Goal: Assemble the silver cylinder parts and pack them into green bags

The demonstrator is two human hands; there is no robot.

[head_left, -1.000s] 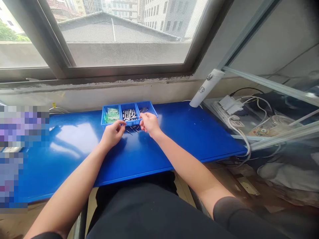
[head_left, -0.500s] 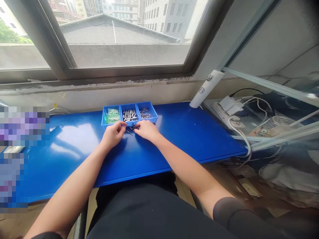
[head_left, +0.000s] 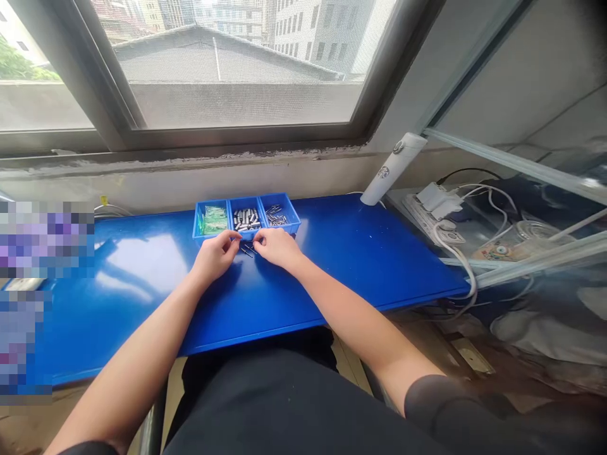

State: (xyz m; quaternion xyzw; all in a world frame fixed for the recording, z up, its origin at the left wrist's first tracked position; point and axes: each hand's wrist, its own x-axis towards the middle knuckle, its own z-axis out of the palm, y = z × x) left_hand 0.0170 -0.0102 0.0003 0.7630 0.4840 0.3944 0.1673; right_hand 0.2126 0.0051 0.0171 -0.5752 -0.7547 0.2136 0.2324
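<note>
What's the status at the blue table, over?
Left hand and right hand pinched at small pins before the blue tray. Grip contents too small to tell. Nothing blocking.

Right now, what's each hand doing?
Left hand: fingertips pinched at the tray edge; contents unclear.
Right hand: down over small pins; grip unclear.

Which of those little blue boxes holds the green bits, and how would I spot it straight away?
Find the blue table under the window, then the row of three joined blue trays at its far edge, just beyond the left hand and right hand. The left compartment is yours: it alone holds green pieces, while its neighbours hold grey metal parts.
</note>
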